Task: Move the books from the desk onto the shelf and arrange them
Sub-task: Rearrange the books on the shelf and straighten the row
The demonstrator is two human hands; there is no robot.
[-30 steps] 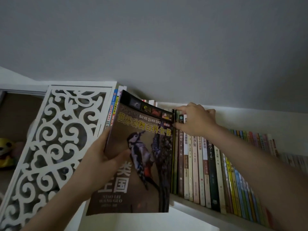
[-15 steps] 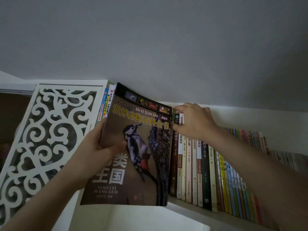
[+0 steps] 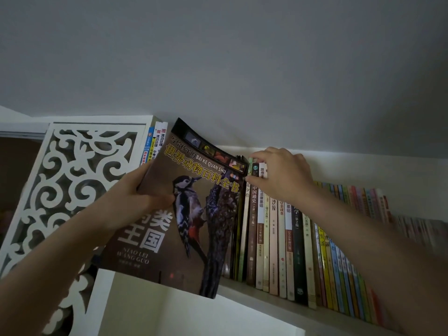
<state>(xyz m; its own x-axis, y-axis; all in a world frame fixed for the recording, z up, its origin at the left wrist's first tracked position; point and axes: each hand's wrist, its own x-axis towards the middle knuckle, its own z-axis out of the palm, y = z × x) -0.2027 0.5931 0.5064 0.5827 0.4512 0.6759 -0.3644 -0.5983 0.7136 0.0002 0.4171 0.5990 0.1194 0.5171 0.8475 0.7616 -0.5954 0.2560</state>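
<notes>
The left hand [image 3: 126, 202] grips a glossy, flexible woodpecker book [image 3: 194, 214], thumb curled over the cover, fingers behind it; the book tilts at the left end of the row of books [image 3: 303, 243]. The right hand [image 3: 283, 175] pinches the tops of thin upright spines on the smooth white shelf [image 3: 266, 299]. Left stands a scroll-cut white lattice panel [image 3: 63, 190].
</notes>
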